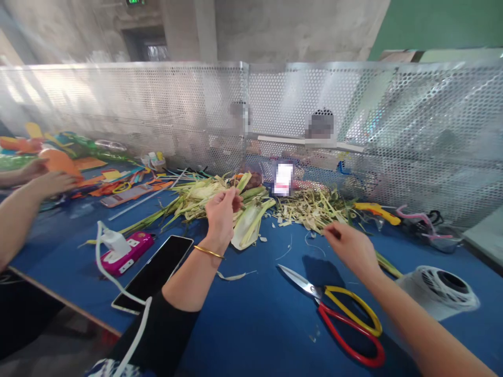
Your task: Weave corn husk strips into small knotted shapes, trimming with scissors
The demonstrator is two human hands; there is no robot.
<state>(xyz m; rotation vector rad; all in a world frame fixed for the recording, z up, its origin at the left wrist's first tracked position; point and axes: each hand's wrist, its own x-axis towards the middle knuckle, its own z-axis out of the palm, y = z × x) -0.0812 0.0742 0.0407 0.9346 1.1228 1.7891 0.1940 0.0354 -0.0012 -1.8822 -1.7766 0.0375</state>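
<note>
Both hands, fingers pressed together; scissors near right forearm, cable crossing left sleeve.

The lit green sign, cropped by the top edge, reads "EXIT".

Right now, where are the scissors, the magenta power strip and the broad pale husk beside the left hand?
Scissors [313, 289]: head view, on the pivot.
Magenta power strip [131, 255]: head view, on its casing.
Broad pale husk [247, 226]: head view, on its flat surface.
</note>
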